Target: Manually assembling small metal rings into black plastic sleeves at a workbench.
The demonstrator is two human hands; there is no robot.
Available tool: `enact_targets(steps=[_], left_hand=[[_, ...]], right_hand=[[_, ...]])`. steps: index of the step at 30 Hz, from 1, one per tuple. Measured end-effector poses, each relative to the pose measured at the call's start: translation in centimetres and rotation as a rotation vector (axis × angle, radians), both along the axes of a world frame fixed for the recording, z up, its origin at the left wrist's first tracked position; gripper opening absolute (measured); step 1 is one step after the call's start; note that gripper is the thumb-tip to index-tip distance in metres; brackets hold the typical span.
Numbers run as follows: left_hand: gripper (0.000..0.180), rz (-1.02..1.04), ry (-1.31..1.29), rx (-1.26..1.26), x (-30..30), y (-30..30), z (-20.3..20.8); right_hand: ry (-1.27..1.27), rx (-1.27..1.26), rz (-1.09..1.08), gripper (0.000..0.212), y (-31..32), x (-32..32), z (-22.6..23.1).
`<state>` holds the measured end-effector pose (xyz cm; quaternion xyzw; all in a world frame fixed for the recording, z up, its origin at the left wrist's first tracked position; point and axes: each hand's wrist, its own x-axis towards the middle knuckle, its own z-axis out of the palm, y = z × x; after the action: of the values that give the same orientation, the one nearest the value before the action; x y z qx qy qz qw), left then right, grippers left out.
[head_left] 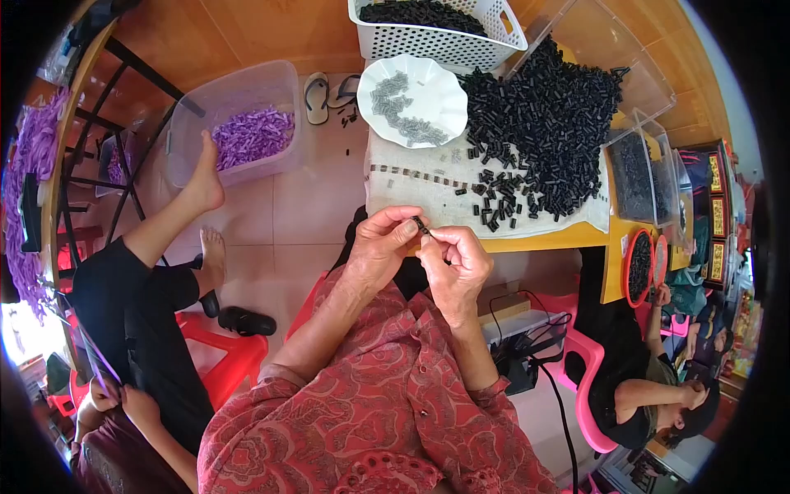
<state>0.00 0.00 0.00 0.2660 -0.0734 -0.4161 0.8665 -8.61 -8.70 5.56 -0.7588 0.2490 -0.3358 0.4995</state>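
Piece in hand: a small black tube piece (420, 224) sat pinched between both hands, held just above the near edge of the surface (543, 241).
Left hand (380, 244): I saw its grip pressed together on the piece, thumb and forefinger closed at one end.
Right hand (454, 262): its grip was likewise pinching the piece from the other side, fingers curled in.
Done so far: I judged the row of joined pieces (420, 174) laid along the white cloth (395, 202), and the grey pieces in the white scalloped dish (411, 100), to be finished work.
Left to do: the large heap of loose black tubes (551, 123) looked barely dented, so I judged most of the work remained.
Further out: a white basket (436, 29) of more black parts stood beyond, and a clear tub of purple pieces (247, 123) sat on the floor.
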Motion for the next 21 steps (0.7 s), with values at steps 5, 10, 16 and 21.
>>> enact_targets(steps=[5, 10, 16, 21], left_hand=[[0.022, -0.042, 0.177, -0.068, 0.01, -0.18, 0.18], [0.022, -0.045, 0.163, -0.07, 0.04, -0.17, 0.24], [0.022, -0.044, 0.151, -0.068, 0.08, -0.1, 0.31], [0.022, -0.031, 0.13, -0.067, -0.02, -0.13, 0.25]], right_hand=[[-0.012, 0.185, -0.03, 0.011, 0.13, 0.12, -0.14], [-0.01, 0.138, -0.011, 0.011, -0.07, 0.31, -0.2], [-0.013, 0.106, -0.008, 0.01, -0.05, 0.55, -0.32], [0.012, 0.091, -0.004, 0.01, -0.13, 0.53, -0.52]])
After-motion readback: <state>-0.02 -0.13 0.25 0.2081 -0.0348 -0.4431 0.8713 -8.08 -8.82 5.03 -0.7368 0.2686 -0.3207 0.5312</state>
